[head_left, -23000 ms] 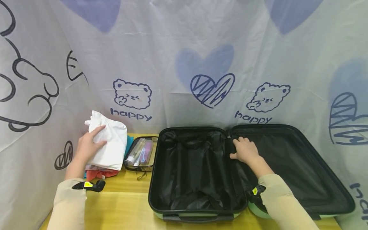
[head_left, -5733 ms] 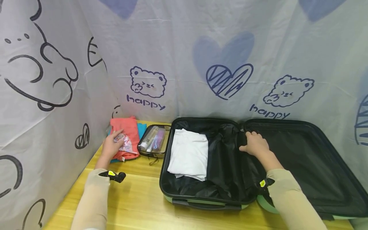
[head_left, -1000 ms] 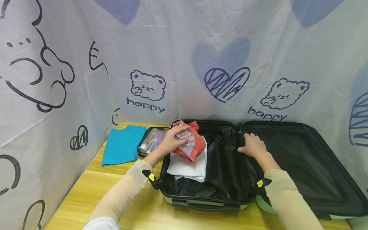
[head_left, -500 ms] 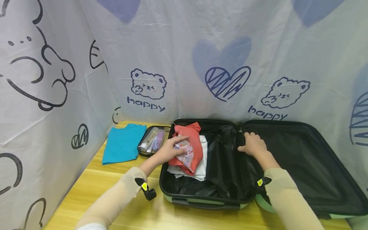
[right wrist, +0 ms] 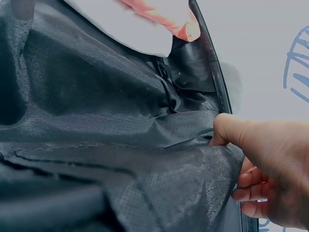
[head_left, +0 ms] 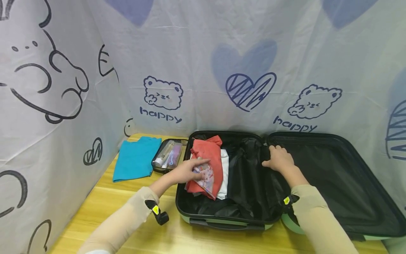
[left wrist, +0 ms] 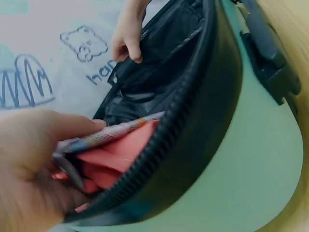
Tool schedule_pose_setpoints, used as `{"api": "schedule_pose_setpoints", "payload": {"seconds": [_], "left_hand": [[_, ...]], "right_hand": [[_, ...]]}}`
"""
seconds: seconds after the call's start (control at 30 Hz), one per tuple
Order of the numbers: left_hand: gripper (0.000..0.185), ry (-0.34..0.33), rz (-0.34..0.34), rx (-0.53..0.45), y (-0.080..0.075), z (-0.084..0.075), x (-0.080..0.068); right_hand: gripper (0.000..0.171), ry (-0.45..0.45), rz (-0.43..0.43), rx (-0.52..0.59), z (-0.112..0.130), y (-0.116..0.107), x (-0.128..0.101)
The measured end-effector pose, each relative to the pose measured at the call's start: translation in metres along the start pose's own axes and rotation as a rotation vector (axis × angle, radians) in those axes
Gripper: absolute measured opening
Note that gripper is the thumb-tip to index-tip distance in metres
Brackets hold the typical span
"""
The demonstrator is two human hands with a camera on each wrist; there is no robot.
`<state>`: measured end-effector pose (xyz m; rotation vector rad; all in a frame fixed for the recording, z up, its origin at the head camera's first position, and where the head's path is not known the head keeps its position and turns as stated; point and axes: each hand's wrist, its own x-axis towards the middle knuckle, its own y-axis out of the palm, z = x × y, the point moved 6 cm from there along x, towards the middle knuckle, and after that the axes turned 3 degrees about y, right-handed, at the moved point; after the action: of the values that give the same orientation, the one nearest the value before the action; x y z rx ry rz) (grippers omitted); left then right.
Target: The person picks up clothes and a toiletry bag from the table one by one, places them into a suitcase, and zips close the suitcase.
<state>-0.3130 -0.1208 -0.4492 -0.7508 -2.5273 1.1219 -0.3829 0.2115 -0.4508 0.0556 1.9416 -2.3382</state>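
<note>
A folded red shirt [head_left: 211, 155] with a printed front lies over a folded white garment [head_left: 224, 173] in the left half of an open suitcase [head_left: 250, 190]. My left hand [head_left: 187, 170] is at the shirt's left side. In the left wrist view, that hand's thumb lies over the printed fabric [left wrist: 111, 134] with the other fingers under it, gripping the shirt at the suitcase's zipped rim. My right hand [head_left: 279, 160] holds the suitcase's edge by the hinge. The right wrist view shows its thumb on the black lining [right wrist: 193, 159] and its fingers curled on the far side.
A folded blue garment [head_left: 135, 158] lies on the wooden table [head_left: 133, 204] at the left. Between it and the suitcase sits a clear toiletry pouch [head_left: 168, 155] with tubes inside. The suitcase lid [head_left: 330, 183] lies open at the right. A printed curtain [head_left: 203, 70] hangs behind.
The white garment, then the red shirt, went from the left pile into the suitcase. Over the last second the left hand lowered the shirt toward the near side, onto the white garment. The right hand stayed.
</note>
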Motion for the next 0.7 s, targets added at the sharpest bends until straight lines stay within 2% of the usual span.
{"api": "schedule_pose_setpoints", "payload": {"seconds": [0.07, 0.13, 0.23, 0.33, 0.47, 0.57, 0.7], "left_hand": [[0.059, 0.017, 0.036, 0.149, 0.000, -0.007, -0.003], [0.060, 0.044, 0.032, 0.344, -0.002, -0.014, -0.006], [0.064, 0.055, -0.016, 0.628, -0.008, -0.020, -0.010], [0.067, 0.050, -0.071, 0.800, -0.013, -0.020, -0.010], [0.071, 0.055, -0.076, 0.859, -0.015, -0.012, 0.000], [0.077, 0.049, -0.008, 0.864, -0.010, -0.002, 0.013], [0.085, 0.004, 0.114, 0.794, -0.001, 0.013, 0.030]], "right_hand": [[0.082, -0.003, -0.003, 0.000, -0.001, 0.000, 0.000], [0.082, -0.005, -0.003, 0.002, -0.001, 0.000, 0.001], [0.083, -0.002, 0.005, 0.008, 0.000, 0.001, 0.001], [0.083, 0.000, 0.006, 0.010, 0.000, 0.001, 0.001], [0.083, -0.001, 0.001, 0.007, 0.000, 0.002, 0.001], [0.083, -0.003, -0.004, 0.006, 0.000, 0.002, 0.001], [0.083, 0.000, -0.006, 0.015, 0.000, 0.002, 0.001]]}}
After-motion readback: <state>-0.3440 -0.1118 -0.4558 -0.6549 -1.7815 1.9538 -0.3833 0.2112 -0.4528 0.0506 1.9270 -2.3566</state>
